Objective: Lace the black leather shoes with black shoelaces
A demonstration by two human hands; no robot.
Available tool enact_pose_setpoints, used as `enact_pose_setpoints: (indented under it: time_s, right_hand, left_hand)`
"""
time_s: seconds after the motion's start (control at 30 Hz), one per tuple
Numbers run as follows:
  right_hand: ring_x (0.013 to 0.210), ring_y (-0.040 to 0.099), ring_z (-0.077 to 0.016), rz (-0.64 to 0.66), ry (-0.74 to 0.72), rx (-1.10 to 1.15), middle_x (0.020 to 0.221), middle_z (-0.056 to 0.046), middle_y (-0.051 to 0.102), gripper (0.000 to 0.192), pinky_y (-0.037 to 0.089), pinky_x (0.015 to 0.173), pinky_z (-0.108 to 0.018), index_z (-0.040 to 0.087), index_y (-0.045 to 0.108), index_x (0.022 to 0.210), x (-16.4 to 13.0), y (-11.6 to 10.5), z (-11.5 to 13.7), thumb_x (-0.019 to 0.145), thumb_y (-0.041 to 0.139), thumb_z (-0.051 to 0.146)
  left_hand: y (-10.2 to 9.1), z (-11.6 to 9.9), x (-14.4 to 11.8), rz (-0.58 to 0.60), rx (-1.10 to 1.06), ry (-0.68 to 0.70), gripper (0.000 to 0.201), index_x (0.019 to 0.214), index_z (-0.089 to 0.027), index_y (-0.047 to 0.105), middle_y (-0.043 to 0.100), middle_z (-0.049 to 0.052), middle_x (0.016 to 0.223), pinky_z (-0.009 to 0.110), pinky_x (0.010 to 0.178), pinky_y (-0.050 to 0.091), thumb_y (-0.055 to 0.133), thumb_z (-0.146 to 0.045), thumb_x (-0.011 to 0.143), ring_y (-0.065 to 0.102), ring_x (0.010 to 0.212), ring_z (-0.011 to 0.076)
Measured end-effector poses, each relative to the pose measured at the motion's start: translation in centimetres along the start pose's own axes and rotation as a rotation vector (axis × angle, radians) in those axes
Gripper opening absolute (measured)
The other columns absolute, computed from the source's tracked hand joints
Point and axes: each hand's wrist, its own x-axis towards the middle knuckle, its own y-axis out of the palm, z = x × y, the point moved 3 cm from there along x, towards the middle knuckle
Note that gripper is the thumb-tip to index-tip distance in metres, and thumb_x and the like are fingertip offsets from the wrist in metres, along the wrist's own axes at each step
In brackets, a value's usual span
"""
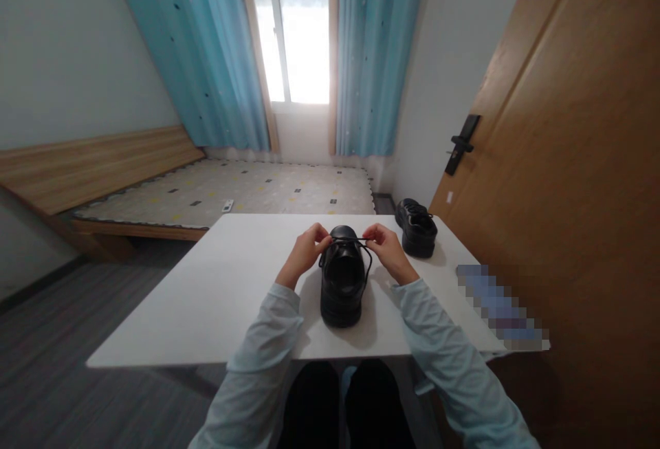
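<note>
A black lace-up shoe (341, 284) stands on the white table (221, 291), heel toward me, toe pointing away. My left hand (307, 248) pinches one end of its black lace (355, 239) at the left of the shoe's tongue. My right hand (384, 246) pinches the other end at the right. The lace is stretched taut between the two hands across the top of the shoe. Loops of lace hang down both sides of the opening.
A second black shoe (416, 227) sits at the table's far right corner. A blurred patch (498, 308) lies at the right edge. A wooden door (567, 181) stands close on the right. Beyond the table are a low bed (221, 191), blue curtains and a window.
</note>
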Motion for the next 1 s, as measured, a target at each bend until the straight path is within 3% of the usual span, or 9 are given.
enact_pose_setpoints:
  time_s: [0.13, 0.3, 0.43, 0.63, 0.8, 1.0]
  right_hand:
    - [0.067, 0.057, -0.0148, -0.03, -0.026, -0.095, 0.072, -0.002, 0.061, 0.011, 0.046, 0.064, -0.028, 0.018, 0.058, 0.073, -0.1, -0.1, -0.2, 0.063, 0.054, 0.017]
    - [0.069, 0.059, -0.0171, -0.13, 0.033, -0.208, 0.073, -0.002, 0.063, 0.011, 0.047, 0.069, -0.033, 0.019, 0.057, 0.076, -0.2, -0.4, -0.8, 0.066, 0.058, 0.02]
    - [0.062, 0.058, -0.0149, -0.145, 0.159, -0.035, 0.066, 0.001, 0.059, 0.018, 0.049, 0.064, -0.032, 0.019, 0.056, 0.08, -0.3, -0.5, -1.7, 0.063, 0.062, 0.02]
    - [0.071, 0.066, -0.0151, -0.111, 0.245, 0.424, 0.073, 0.002, 0.062, 0.029, 0.053, 0.071, -0.032, 0.02, 0.052, 0.085, -0.7, -0.3, -1.1, 0.064, 0.071, 0.028]
    - [0.061, 0.059, -0.0093, -0.078, 0.207, 0.394, 0.072, 0.004, 0.06, 0.029, 0.052, 0.064, -0.026, 0.02, 0.055, 0.083, -0.5, -0.4, -0.5, 0.062, 0.075, 0.025]
    - [0.071, 0.062, -0.0128, -0.097, 0.125, 0.399, 0.075, 0.002, 0.064, 0.026, 0.054, 0.071, -0.03, 0.019, 0.058, 0.08, -0.3, -0.4, -0.5, 0.06, 0.074, 0.019]
  left_hand:
    - [0.2, 0.1, 0.1, 0.019, -0.053, 0.008, 0.008, 0.078, -0.018, 0.052, 0.058, 0.0, 0.07, 0.026, 0.061, 0.043, 0.055, -0.025, 0.078, 0.055, 0.065, 0.0134]
    - [0.9, 0.2, 0.0, 0.14, -0.27, -0.034, 0.012, 0.084, -0.017, 0.049, 0.054, -0.004, 0.064, 0.023, 0.056, 0.041, 0.055, -0.026, 0.078, 0.053, 0.06, 0.0116]
    - [0.9, -0.4, -0.2, 0.194, -0.322, -0.021, 0.015, 0.085, -0.017, 0.05, 0.052, -0.004, 0.064, 0.022, 0.056, 0.037, 0.057, -0.025, 0.075, 0.05, 0.06, 0.0102]
    - [0.2, -1.2, -0.3, 0.13, -0.316, 0.017, 0.015, 0.075, -0.017, 0.048, 0.048, -0.003, 0.072, 0.022, 0.062, 0.037, 0.06, -0.019, 0.068, 0.047, 0.068, 0.0103]
    - [0.4, -1.3, -0.1, 0.143, -0.309, 0.025, 0.009, 0.071, -0.017, 0.046, 0.047, -0.004, 0.07, 0.023, 0.062, 0.037, 0.054, -0.016, 0.07, 0.045, 0.068, 0.0106]
    - [0.6, -0.7, 0.4, 0.044, -0.4, 0.042, 0.013, 0.071, -0.017, 0.044, 0.045, -0.004, 0.069, 0.022, 0.06, 0.037, 0.057, -0.017, 0.069, 0.044, 0.065, 0.0097]
